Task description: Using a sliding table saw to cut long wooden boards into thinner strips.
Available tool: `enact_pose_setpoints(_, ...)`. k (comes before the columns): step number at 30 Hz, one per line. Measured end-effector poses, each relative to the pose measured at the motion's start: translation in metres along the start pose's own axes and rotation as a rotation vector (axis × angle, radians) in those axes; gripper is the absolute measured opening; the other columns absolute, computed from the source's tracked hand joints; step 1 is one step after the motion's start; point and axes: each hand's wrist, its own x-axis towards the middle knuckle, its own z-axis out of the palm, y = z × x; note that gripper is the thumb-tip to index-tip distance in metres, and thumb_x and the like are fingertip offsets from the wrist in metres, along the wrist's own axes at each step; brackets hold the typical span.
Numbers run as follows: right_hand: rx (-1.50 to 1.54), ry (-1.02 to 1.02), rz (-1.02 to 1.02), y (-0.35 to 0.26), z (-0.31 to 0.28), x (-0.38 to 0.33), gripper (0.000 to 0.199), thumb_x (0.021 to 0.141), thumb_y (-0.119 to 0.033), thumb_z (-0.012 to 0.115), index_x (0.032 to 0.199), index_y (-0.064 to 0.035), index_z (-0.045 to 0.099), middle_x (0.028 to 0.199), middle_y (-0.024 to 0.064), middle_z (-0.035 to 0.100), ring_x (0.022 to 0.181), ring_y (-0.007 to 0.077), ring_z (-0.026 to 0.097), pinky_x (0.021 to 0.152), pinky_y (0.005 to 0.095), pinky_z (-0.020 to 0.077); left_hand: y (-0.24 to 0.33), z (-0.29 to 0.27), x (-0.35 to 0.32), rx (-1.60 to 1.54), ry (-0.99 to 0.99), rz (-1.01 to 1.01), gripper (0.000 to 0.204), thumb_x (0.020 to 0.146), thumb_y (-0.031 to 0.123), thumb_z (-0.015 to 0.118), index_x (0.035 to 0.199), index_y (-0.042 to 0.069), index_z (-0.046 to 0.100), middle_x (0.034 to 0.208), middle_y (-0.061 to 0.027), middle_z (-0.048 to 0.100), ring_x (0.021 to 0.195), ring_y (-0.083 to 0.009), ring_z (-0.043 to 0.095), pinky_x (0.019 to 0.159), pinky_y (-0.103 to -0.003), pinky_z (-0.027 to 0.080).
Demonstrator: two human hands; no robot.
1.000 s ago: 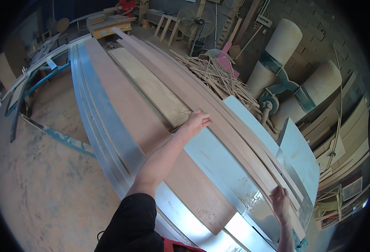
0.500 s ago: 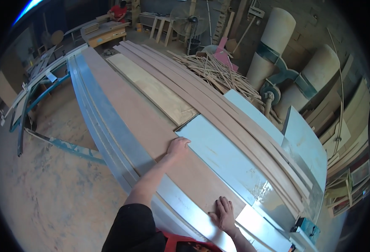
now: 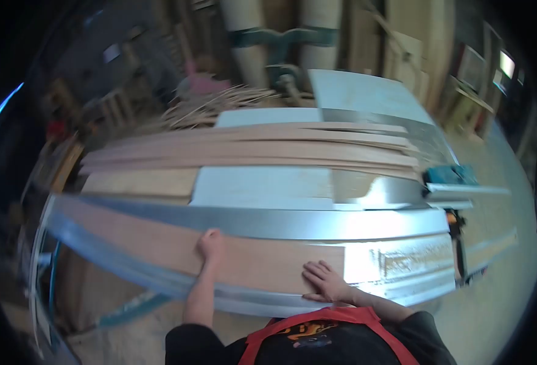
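Note:
A long reddish-brown wooden board (image 3: 256, 261) lies across the shiny metal machine table (image 3: 396, 224). My left hand (image 3: 211, 244) is closed at the board's far edge, its fingers curled over that edge and partly hidden. Close to the board's right end, my right hand (image 3: 326, 281) rests on top with fingers spread, the thumb toward the near edge. A band of bare metal runs between the board's far edge and a pale blue panel (image 3: 262, 187).
Beyond the table lie several long wooden strips (image 3: 250, 149) and a yellowish panel (image 3: 140, 182). A teal machine unit (image 3: 451, 175) stands at the right, with a metal bar beside it. Scrap sticks (image 3: 220, 103) are heaped behind, near a dust collector (image 3: 280, 70).
My view has swung to the right. The board has come toward me with both hands on it, away from the pale blue panel, baring metal along its far side.

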Motion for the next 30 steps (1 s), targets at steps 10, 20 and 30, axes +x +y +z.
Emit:
enact_pose_setpoints(10,0.176,0.167,0.069,0.071,-0.008,-0.205,0.069,0.093,-0.049,0.071,0.137,0.0014,0.054,0.149,0.0230,0.049,0.140,0.0402,0.046,0.117,0.0531,0.0343,0.044,0.070,-0.170,-0.027,-0.222,0.421,0.021,0.086,-0.001,0.057,0.100,-0.002,0.072,0.104,-0.0184,0.075,0.097,-0.0342,0.070,0.089,-0.045,0.054)
enact_pose_setpoints(20,-0.226,1.058,1.652,0.123,-0.033,-0.410,0.064,0.090,-0.036,0.076,0.133,0.0065,0.055,0.139,0.0280,0.054,0.126,0.0418,0.053,0.107,0.0468,0.0435,0.174,0.153,-0.318,-0.155,-0.800,1.427,0.039,0.083,0.002,0.058,0.121,0.001,0.069,0.133,-0.0262,0.062,0.126,-0.0467,0.056,0.111,-0.056,0.043)
enact_pose_setpoints(30,-0.003,1.624,1.704,0.217,-0.014,-0.360,0.052,0.099,-0.028,0.065,0.137,0.0040,0.050,0.127,0.0235,0.064,0.119,0.0372,0.062,0.104,0.0436,0.0457,0.198,0.186,-0.339,-0.120,-0.981,1.457,0.052,0.079,0.004,0.058,0.130,0.000,0.064,0.145,-0.0307,0.052,0.140,-0.0492,0.044,0.120,-0.059,0.031)
